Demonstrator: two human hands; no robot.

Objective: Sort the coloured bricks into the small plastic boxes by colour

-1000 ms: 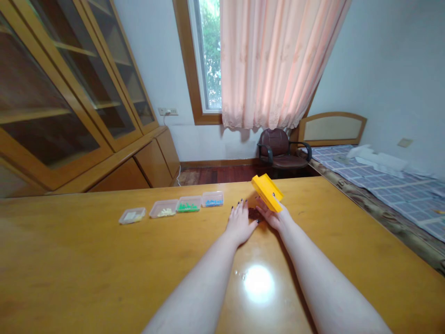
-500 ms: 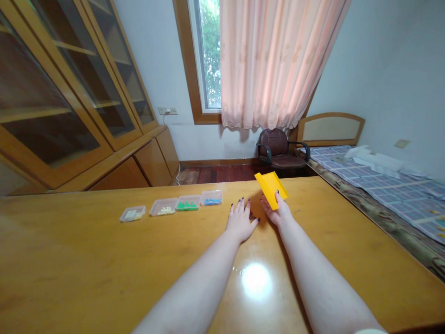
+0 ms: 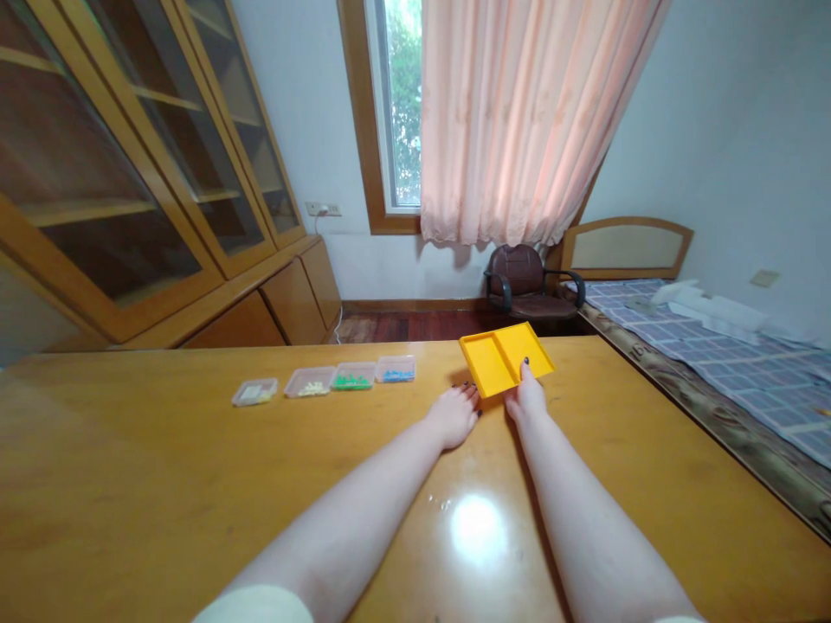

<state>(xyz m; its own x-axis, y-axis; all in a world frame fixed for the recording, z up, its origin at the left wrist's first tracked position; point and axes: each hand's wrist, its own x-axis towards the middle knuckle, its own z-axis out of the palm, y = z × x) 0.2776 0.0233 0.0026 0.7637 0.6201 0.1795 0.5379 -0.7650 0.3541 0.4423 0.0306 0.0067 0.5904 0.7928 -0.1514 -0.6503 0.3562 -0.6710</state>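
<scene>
My right hand (image 3: 529,396) grips a shallow yellow plastic tray (image 3: 492,362) by its near edge, thumb on top, other fingers hidden beneath. A divider splits the tray into two compartments, and its inside faces me, tilted, above the table. My left hand (image 3: 453,417) is low over the wooden table (image 3: 195,484), palm down, just beside the tray's near left corner. Its fingers reach forward with the thumb apart, and nothing shows in it. Whether its fingertips touch the tray I cannot tell.
Left of my hands, clear plastic boxes stand in a row: one with blue pieces (image 3: 396,370), one with green pieces (image 3: 352,378), one with cream pieces (image 3: 310,383), and a smaller box (image 3: 254,393). A chair (image 3: 519,281) and a bed (image 3: 701,337) are beyond the table.
My right hand has turned the yellow tray so that both compartments now face me. My left hand's spread fingers have drawn closer together, near the tray's corner. The view has shifted slightly.
</scene>
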